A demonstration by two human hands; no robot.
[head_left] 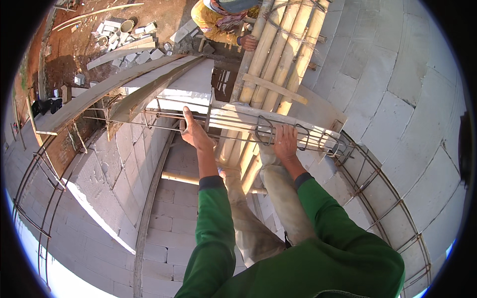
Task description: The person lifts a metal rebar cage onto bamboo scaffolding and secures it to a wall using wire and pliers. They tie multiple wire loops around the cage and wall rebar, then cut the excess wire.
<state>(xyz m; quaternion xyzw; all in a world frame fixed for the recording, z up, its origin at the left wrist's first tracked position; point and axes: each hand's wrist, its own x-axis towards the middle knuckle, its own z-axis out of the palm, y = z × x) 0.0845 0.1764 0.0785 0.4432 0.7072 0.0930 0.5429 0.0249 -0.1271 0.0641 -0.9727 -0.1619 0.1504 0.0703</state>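
Rebar cage (261, 128) of thin, dark steel: saw it spanning from brown wooden boards (149, 92) toward pale grey block wall (422, 94), above yellow bamboo poles (271, 59). Had right hand (285, 141) curled over it, apparently to steady that end; had left hand (197, 135) half-open, thumb raised, beside it, seemingly for balance, but could not tell any grip.

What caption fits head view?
Left hand and right hand at a long dark rebar cage over round tan bamboo poles.
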